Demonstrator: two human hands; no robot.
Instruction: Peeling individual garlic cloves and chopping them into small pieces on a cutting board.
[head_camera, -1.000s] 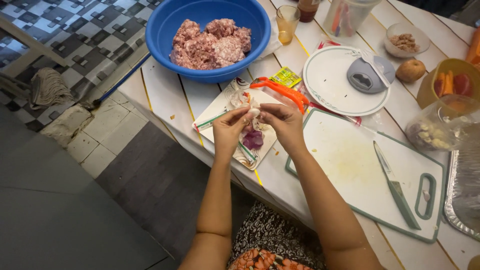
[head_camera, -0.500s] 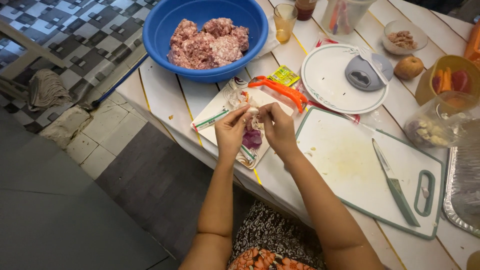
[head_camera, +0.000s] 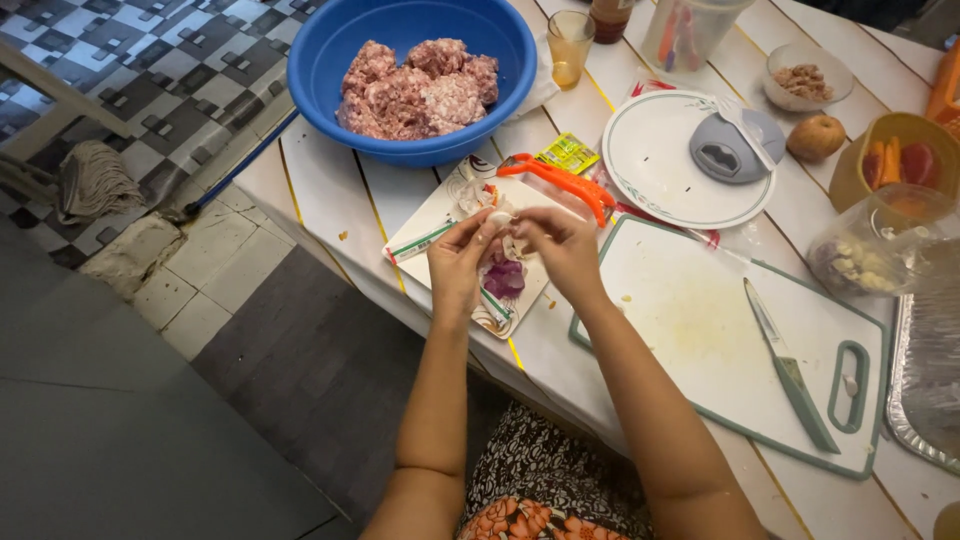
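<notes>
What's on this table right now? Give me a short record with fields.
Left hand: pinches a small pale garlic clove
Right hand: fingertips on the same clove
Beneath the hands: flat packet with purple onion skins
Behind: blue bowl of minced meat
To the right: cutting board with knife
Also: white plate, orange peeler

The round blue plastic bowl (head_camera: 410, 80) of minced meat (head_camera: 420, 85) sits upper centre-left of the frame. Right of it lies the round white plate (head_camera: 660, 180) bearing a grey lid (head_camera: 735, 150). Below that plate, the white rectangular cutting board (head_camera: 700, 330) carries a green-handled knife (head_camera: 790, 365) at lower right. The orange plastic peeler (head_camera: 560, 185) lies between bowl and board.
</notes>
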